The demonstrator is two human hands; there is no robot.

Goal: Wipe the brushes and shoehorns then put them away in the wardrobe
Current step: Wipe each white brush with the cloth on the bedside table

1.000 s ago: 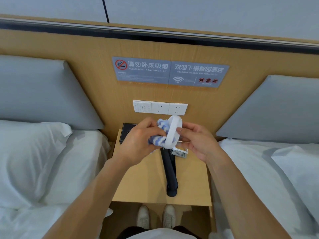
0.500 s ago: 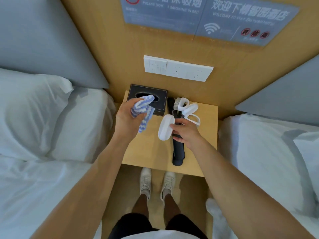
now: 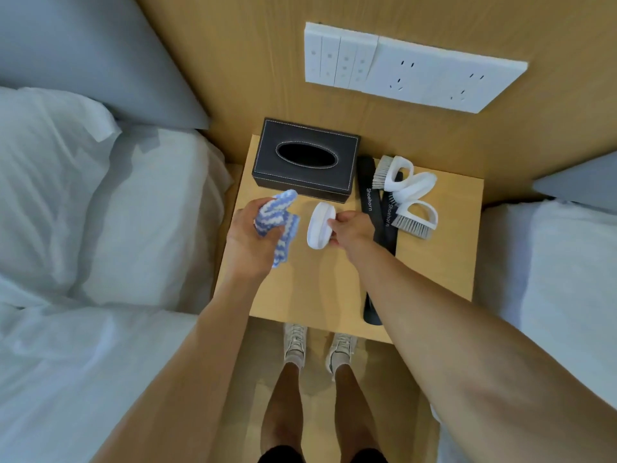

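Beside the tissue box, right hand holds a white brush, long axis toward the box; left hand grips the cloth.

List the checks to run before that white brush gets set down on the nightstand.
1. Right hand grips the white brush: ok.
2. Left hand holds the blue-and-white cloth clear of the brush: ok.
3. Bare nightstand surface beneath the brush: ok.
4. Brush fully wiped: cannot tell.
5. Three brushes and two shoehorns lie apart to the right: ok.
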